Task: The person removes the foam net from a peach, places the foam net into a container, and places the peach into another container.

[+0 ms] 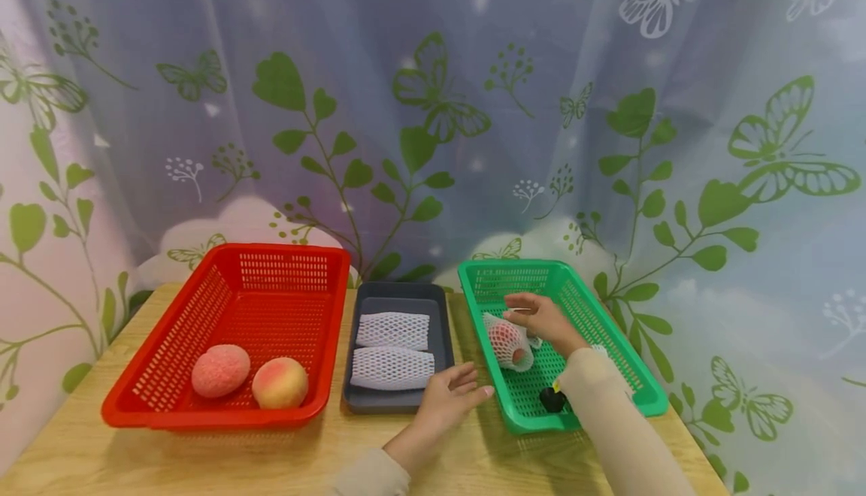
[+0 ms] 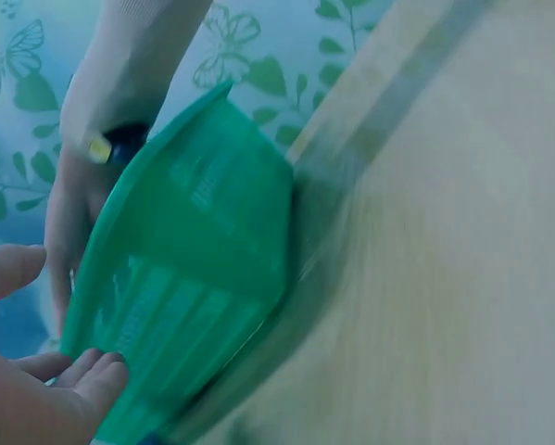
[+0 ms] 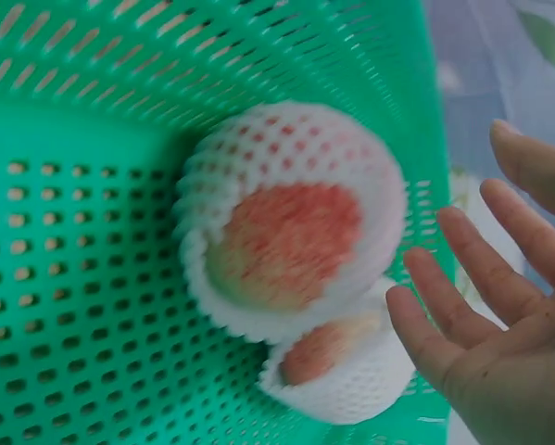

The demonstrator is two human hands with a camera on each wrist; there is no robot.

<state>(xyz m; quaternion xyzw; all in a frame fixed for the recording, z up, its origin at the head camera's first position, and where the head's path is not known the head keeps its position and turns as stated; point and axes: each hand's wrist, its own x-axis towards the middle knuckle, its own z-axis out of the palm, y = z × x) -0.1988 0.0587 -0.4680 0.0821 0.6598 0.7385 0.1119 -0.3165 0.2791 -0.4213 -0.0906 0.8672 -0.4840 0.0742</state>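
Wood-grain table [image 1: 203, 458] carries three containers in a row, backed by a leaf-and-butterfly curtain [image 1: 433, 105]. Red basket [image 1: 271, 255] on the person's left holds two bare peaches [image 1: 221, 370], side by side near its front wall. Dark grey tray [image 1: 399, 403] in the middle holds two empty white foam nets [image 1: 392, 368], one behind the other. Green basket [image 1: 575, 285] on the right holds two peaches in foam nets [image 3: 286, 232], touching, the nearer one partly hidden behind the larger in the right wrist view. Right hand [image 1: 541, 319] hovers just beside the netted peaches, fingers [image 3: 462, 306] spread and straight, gripping nothing. Left hand [image 1: 449, 398] rests on the table between tray and green basket, fingers relaxed and loosely open, probably steadying the basket's near corner; contact cannot be confirmed. Left wrist view is blurred; only basket wall and table show. Small black object [image 1: 552, 400] by the right wrist: unidentifiable.
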